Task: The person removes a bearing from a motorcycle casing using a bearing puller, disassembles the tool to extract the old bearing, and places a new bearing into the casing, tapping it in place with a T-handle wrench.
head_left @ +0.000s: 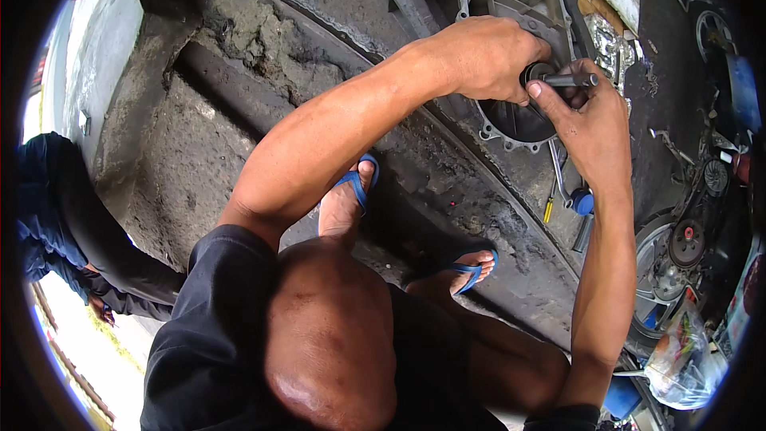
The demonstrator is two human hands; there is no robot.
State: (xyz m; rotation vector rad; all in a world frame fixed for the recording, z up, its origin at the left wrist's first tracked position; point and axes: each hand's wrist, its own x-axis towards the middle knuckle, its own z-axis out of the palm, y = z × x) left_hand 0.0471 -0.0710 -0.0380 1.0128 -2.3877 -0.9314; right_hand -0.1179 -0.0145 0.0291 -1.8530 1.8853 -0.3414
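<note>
Left hand (487, 56) closed on dark round part (533, 73) over metal engine cover (519, 116) — right hand (586, 112) clamped on steel rod (570, 80); rod judged stiff, greasy — best gripped mid-shaft.

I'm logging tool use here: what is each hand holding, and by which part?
The right hand pinches a dark metal rod near its middle. The left hand grips a round black part at the engine cover, mostly hidden.

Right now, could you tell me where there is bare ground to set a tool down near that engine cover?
Bare concrete lies left of the left forearm, up to the cracked ridge. It is crowded right of the engine cover: loose tools, a clutch assembly, and a plastic bag.
</note>
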